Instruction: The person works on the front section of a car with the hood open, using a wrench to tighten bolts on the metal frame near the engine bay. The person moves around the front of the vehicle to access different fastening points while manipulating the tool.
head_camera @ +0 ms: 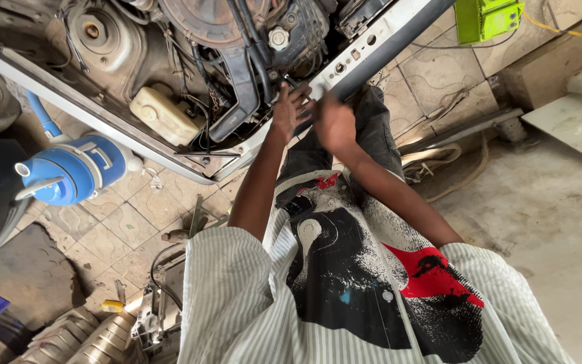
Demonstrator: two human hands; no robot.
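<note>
2 hands at the front panel [345, 64] of 1 open engine bay — left hand [289, 111] spread open, fingers touching its edge; right hand [333, 123] blurred, grip unclear. 1 white reservoir [163, 114] sits inside — 1 blue jug [75, 168] stands on the floor.

A white shirt [237, 296] with thin grey stripes is worn open over a black-white-red graphic tee [358, 269]; dark trousers [378, 135] are seen; forearms are bare.

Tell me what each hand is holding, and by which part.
It cannot be told for sure. Both the left hand and the right hand reach together to the front edge of the engine bay; motion blur hides any grip or small object between them.
</note>
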